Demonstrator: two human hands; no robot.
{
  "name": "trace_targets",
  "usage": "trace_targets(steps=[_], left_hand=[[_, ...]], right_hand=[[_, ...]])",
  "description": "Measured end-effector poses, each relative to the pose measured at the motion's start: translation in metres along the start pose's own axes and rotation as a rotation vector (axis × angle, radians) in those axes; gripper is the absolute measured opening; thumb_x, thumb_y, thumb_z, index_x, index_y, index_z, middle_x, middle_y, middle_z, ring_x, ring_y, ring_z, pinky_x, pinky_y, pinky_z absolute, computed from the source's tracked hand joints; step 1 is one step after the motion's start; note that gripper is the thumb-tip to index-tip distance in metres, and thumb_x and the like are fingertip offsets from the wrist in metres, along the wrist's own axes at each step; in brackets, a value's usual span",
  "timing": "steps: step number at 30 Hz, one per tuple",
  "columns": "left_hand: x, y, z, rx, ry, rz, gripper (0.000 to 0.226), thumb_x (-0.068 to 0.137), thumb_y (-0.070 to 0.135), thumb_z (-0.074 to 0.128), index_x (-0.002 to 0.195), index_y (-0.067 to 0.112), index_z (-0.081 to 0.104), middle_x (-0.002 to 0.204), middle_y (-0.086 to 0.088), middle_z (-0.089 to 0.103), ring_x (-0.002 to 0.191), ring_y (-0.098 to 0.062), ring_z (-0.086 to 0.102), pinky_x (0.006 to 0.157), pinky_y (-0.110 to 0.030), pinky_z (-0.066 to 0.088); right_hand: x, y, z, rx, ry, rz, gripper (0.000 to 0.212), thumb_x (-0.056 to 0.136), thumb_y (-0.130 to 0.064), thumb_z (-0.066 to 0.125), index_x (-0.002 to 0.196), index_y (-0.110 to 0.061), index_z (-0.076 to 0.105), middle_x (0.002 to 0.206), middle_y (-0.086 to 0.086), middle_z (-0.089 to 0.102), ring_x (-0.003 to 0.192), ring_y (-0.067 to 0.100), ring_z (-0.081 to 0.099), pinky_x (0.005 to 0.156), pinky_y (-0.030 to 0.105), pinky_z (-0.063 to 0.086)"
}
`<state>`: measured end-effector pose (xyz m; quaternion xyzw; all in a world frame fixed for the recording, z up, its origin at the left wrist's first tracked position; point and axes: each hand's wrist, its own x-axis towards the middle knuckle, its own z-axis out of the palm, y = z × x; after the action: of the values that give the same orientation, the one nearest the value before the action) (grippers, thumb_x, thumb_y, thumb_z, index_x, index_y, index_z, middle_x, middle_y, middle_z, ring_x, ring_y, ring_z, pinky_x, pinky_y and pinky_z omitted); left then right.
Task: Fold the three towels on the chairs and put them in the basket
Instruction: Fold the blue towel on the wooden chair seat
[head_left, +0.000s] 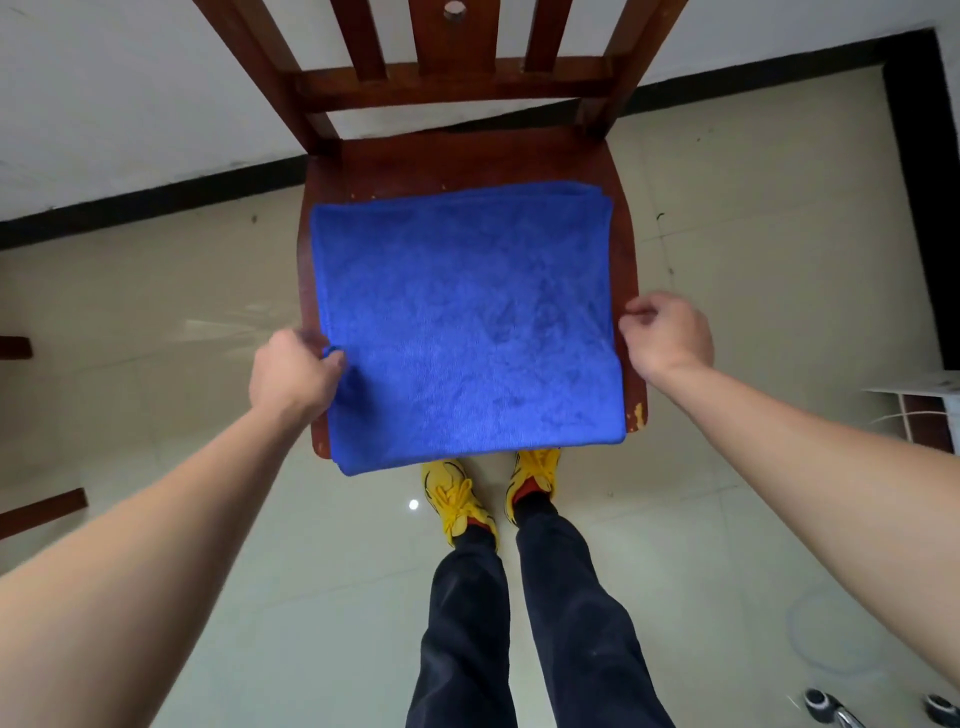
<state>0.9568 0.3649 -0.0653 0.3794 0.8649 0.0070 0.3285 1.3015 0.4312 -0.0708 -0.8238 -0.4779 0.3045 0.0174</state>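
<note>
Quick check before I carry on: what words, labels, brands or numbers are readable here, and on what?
None readable.
The blue towel, wooden chair and yellow shoes carry no visible text or label.
The white object at the right edge shows faint dark marks, too small and blurred to read.

A plain royal-blue towel (467, 322) covers the reddish-brown chair (457, 156), its paint chipped pale at the seat's front right corner. Yellow shoes (457, 499) and black trousers (519, 623) stand on glossy cream tiles (156, 291) edged by black skirting (156, 208).
</note>
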Motion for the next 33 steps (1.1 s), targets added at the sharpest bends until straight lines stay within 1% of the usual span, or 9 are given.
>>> trace_targets(steps=[4, 8, 10, 13, 16, 20, 26, 30, 33], left_hand=[[0.039, 0.036, -0.013, 0.036, 0.071, 0.199, 0.023, 0.086, 0.019, 0.059, 0.107, 0.015, 0.068, 0.107, -0.013, 0.068, 0.098, -0.035, 0.063, 0.087, -0.041, 0.052], [0.073, 0.072, -0.011, 0.171, 0.104, 0.403, 0.032, 0.089, 0.016, 0.055, 0.12, 0.014, 0.062, 0.122, -0.018, 0.054, 0.108, -0.039, 0.054, 0.087, -0.042, 0.047], [0.085, 0.082, -0.008, 0.207, 0.088, 0.419, 0.039, 0.088, 0.018, 0.058, 0.127, 0.015, 0.057, 0.129, -0.017, 0.047, 0.118, -0.037, 0.046, 0.092, -0.045, 0.046], [0.099, 0.085, -0.007, 0.264, 0.08, 0.39, 0.046, 0.086, 0.021, 0.064, 0.13, 0.016, 0.054, 0.135, -0.014, 0.041, 0.124, -0.035, 0.037, 0.094, -0.047, 0.045], [0.102, 0.085, -0.008, 0.296, 0.093, 0.401, 0.046, 0.083, 0.023, 0.067, 0.127, 0.016, 0.055, 0.134, -0.015, 0.042, 0.12, -0.036, 0.036, 0.093, -0.047, 0.044], [0.104, 0.084, -0.012, 0.312, 0.094, 0.409, 0.047, 0.081, 0.026, 0.071, 0.125, 0.016, 0.056, 0.133, -0.017, 0.043, 0.118, -0.039, 0.038, 0.097, -0.046, 0.04], [0.117, 0.087, -0.024, 0.358, 0.052, 0.342, 0.043, 0.075, 0.037, 0.076, 0.111, 0.018, 0.061, 0.115, -0.014, 0.057, 0.112, -0.037, 0.042, 0.089, -0.043, 0.035], [0.132, 0.085, -0.033, 0.315, 0.042, 0.29, 0.015, 0.078, 0.037, 0.071, 0.082, 0.024, 0.064, 0.099, -0.009, 0.062, 0.105, -0.036, 0.048, 0.086, -0.043, 0.04], [0.141, 0.083, -0.038, 0.239, 0.018, 0.259, 0.013, 0.078, 0.035, 0.069, 0.074, 0.025, 0.063, 0.097, -0.01, 0.064, 0.093, -0.034, 0.055, 0.08, -0.044, 0.048]], right_hand=[[0.039, -0.05, -0.001, 0.098, 0.051, -0.175, 0.02, 0.087, -0.025, 0.06, 0.104, -0.02, 0.068, 0.103, 0.0, 0.07, 0.096, 0.02, 0.064, 0.081, 0.025, 0.046], [0.08, -0.079, 0.001, 0.16, -0.003, -0.072, 0.04, 0.083, -0.032, 0.069, 0.117, -0.015, 0.06, 0.102, -0.001, 0.06, 0.088, 0.014, 0.055, 0.075, 0.022, 0.041], [0.088, -0.079, 0.001, 0.183, -0.008, -0.042, 0.03, 0.081, -0.028, 0.072, 0.109, -0.017, 0.067, 0.099, -0.001, 0.064, 0.085, 0.013, 0.057, 0.072, 0.02, 0.041], [0.085, -0.073, -0.002, 0.15, 0.091, -0.221, 0.016, 0.083, -0.031, 0.067, 0.096, -0.022, 0.07, 0.088, -0.005, 0.065, 0.082, 0.012, 0.061, 0.069, 0.022, 0.042], [0.078, -0.07, -0.005, 0.121, 0.185, -0.4, 0.015, 0.086, -0.034, 0.062, 0.095, -0.024, 0.07, 0.093, -0.005, 0.063, 0.082, 0.008, 0.057, 0.072, 0.024, 0.042], [0.086, -0.08, -0.009, 0.227, 0.238, -0.415, 0.01, 0.088, -0.031, 0.059, 0.092, -0.023, 0.065, 0.087, -0.008, 0.063, 0.079, 0.008, 0.058, 0.071, 0.023, 0.046], [0.094, -0.085, 0.002, 0.328, 0.053, -0.413, 0.005, 0.095, -0.021, 0.051, 0.092, -0.019, 0.049, 0.06, -0.012, 0.049, 0.052, 0.002, 0.045, 0.052, 0.014, 0.032], [0.11, -0.09, 0.013, 0.315, 0.033, -0.261, 0.004, 0.096, -0.022, 0.05, 0.095, -0.018, 0.049, 0.071, -0.008, 0.052, 0.067, 0.01, 0.051, 0.062, 0.023, 0.039], [0.119, -0.092, 0.017, 0.286, 0.065, -0.171, 0.013, 0.097, -0.023, 0.049, 0.104, -0.013, 0.054, 0.085, 0.002, 0.057, 0.078, 0.017, 0.054, 0.062, 0.023, 0.037]])
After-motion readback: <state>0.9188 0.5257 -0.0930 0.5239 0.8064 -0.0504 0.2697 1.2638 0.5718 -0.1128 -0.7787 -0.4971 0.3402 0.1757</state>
